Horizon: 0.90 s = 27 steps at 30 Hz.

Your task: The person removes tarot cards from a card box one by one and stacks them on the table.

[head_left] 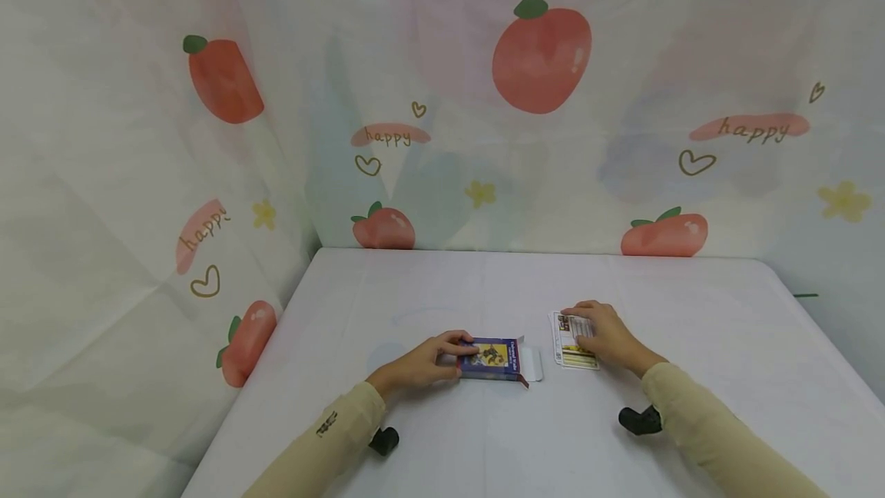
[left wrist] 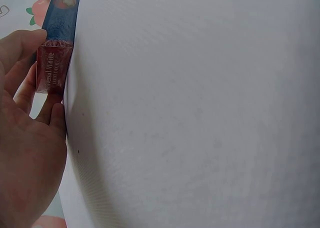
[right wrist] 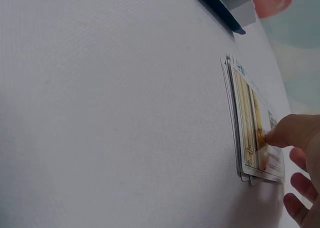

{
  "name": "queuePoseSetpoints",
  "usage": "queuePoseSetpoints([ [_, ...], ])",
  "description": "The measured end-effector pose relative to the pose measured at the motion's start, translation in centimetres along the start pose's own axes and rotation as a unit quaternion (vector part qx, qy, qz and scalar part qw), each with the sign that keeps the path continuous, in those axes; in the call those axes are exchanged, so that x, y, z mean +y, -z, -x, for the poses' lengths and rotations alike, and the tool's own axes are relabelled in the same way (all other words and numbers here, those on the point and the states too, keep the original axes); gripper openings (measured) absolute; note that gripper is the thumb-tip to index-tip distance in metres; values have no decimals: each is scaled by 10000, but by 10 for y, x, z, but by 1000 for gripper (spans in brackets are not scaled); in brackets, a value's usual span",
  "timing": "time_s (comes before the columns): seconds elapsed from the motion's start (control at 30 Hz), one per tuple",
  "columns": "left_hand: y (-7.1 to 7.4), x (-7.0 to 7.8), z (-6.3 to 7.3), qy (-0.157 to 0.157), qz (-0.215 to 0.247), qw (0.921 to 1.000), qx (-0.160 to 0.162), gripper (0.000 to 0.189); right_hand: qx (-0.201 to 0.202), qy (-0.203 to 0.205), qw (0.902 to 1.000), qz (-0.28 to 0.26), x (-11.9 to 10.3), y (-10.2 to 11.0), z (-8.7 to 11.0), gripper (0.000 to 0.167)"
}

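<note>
In the head view my left hand (head_left: 425,360) grips the left end of a blue tarot card box (head_left: 489,358). The left wrist view shows the thumb and fingers on either side of the box end (left wrist: 54,68), which carries the words Universal Waite. At the box's right end the white flap (head_left: 531,364) stands open. Right of it, a stack of tarot cards (head_left: 574,356) lies face up on the table, its edges slightly uneven. My right hand (head_left: 608,335) rests over the cards; in the right wrist view the thumb (right wrist: 287,130) touches the top card (right wrist: 250,123).
A white cloth covers the table (head_left: 442,436). Behind and to the left hang fabric walls (head_left: 449,60) printed with fruit and hearts. Black objects (head_left: 640,421) sit beside both forearms, partly hidden by the sleeves.
</note>
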<state>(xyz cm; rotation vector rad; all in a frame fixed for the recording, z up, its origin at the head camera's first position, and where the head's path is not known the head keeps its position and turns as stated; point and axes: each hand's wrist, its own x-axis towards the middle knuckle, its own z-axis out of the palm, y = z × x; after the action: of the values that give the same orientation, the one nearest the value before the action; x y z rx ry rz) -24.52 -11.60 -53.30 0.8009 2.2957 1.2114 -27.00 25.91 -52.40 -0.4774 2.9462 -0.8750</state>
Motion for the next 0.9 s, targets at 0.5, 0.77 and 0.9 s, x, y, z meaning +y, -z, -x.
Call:
queuePoseSetpoints([
  [0.5, 1, -6, -2, -396, -177, 9990, -59, 54, -35, -27, 10000, 9, 2, 1, -1, 48],
  [0.77, 3, -4, -3, -282, -322, 9991, -26, 53, -9, 106, 9999, -10, 1, 2, 0, 47],
  [0.9, 4, -1, -3, -228, -300, 9993, -5, 53, 0, 164, 9999, 24, 1, 3, 0, 47],
])
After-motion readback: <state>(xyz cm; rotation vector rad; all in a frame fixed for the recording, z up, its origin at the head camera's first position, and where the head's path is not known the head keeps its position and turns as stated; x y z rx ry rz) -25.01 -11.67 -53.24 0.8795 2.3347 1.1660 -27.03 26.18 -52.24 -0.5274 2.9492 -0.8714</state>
